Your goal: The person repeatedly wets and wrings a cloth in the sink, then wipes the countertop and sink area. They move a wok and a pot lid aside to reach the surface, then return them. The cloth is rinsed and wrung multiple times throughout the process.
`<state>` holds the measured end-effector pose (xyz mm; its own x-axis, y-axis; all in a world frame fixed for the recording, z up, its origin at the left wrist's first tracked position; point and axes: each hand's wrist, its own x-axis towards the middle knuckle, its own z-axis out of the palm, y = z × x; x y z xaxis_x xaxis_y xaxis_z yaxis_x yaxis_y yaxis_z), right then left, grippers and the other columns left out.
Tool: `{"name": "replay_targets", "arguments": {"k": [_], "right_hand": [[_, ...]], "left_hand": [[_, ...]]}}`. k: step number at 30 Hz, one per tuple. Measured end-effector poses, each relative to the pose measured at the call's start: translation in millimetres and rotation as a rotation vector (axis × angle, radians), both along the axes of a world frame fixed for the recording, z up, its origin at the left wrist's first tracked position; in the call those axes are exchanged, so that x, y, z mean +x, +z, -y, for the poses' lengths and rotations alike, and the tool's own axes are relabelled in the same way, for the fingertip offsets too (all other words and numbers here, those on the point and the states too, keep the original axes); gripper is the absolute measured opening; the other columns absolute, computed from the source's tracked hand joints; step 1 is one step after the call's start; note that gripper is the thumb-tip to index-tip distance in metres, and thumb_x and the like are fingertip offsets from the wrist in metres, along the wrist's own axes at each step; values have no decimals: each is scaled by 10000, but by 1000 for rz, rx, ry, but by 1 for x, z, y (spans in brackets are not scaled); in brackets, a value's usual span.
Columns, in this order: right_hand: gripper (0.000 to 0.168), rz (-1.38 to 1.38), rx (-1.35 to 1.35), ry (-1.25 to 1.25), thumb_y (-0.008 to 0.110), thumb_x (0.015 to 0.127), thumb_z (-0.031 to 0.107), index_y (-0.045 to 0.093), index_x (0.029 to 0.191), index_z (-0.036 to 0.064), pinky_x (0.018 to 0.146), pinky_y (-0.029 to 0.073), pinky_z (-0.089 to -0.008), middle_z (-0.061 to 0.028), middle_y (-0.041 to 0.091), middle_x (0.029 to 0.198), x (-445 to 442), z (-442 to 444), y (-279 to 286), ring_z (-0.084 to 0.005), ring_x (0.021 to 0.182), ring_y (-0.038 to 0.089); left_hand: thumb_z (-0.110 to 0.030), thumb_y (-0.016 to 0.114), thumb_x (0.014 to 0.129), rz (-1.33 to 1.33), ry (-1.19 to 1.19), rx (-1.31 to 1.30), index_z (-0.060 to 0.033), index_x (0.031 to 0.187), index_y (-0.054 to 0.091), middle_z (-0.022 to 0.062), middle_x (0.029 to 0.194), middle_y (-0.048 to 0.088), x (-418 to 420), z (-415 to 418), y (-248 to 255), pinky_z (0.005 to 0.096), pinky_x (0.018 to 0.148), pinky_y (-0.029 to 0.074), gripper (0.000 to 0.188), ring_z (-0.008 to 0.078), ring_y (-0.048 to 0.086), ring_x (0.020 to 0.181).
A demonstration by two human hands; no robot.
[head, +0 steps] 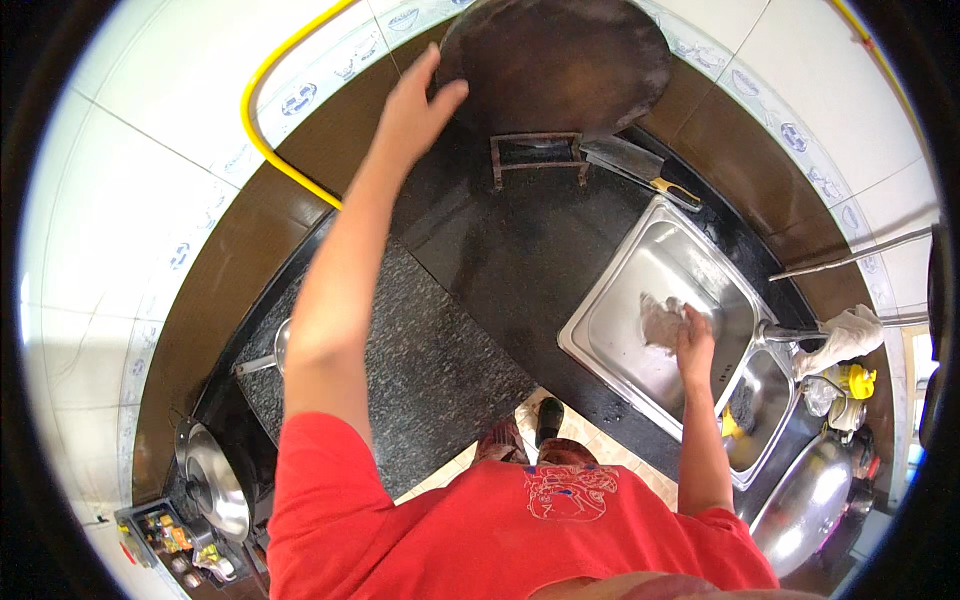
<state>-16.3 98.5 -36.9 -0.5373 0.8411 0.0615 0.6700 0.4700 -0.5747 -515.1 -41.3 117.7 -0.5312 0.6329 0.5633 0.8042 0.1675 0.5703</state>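
Note:
My left hand is raised at the left edge of a large round dark cutting board, its thumb and fingers apart; whether it touches the board I cannot tell. The board stands upright against the wall, behind a small metal rack. Over the large steel sink basin, my right hand grips a crumpled greyish cloth. A cleaver and a knife with a yellow and black handle lie on the counter, right of the rack.
The faucet has a pale cloth draped over its far end. A small basin holds a dark scrubber and something yellow. At the lower right stands a steel wok; a lidded pan is at lower left. A yellow hose runs along the wall.

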Motion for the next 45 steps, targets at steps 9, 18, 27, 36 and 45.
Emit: {"name": "replay_targets", "arguments": {"k": [9,18,27,36,45], "right_hand": [[578,-400,-979,109,566,909,325,392,1331,-30,902,470,-345,-180,512,1278,-212,-24,1,-268,1124,548],[525,-1035,-1390,-390,544,920,263,309,1310,2,931,452,-502,-209,373,1309,-397,-44,-94,-341,1234,394],[160,-853,-1304,-276,431,930,31,353,1064,71,621,600,-437,-94,560,783,-409,-39,-114,-252,730,655],[154,-728,-1314,-41,449,941,85,333,1038,119,613,551,-381,-85,558,848,-378,90,-89,-256,766,650],[111,-565,-1532,-44,444,952,77,344,992,104,626,562,-368,-86,574,841,-392,229,-82,-210,742,651]], "left_hand": [[-511,775,601,7,-106,-263,23,1374,316,303,1337,397,-111,-100,22,419,1056,301,1045,382,361,1280],[-265,785,657,268,-475,-117,-13,1232,512,125,1093,618,-130,-86,-9,352,944,397,685,243,559,1026],[-263,773,693,411,-152,-97,-18,1239,504,140,1124,613,-92,37,-51,359,937,422,655,234,574,1028],[-198,838,625,476,327,9,23,1100,557,108,1022,635,1,193,-76,317,850,462,595,187,595,942],[-108,833,631,346,433,-70,8,1091,565,70,1024,604,28,288,-6,297,854,443,545,166,567,941]]}}
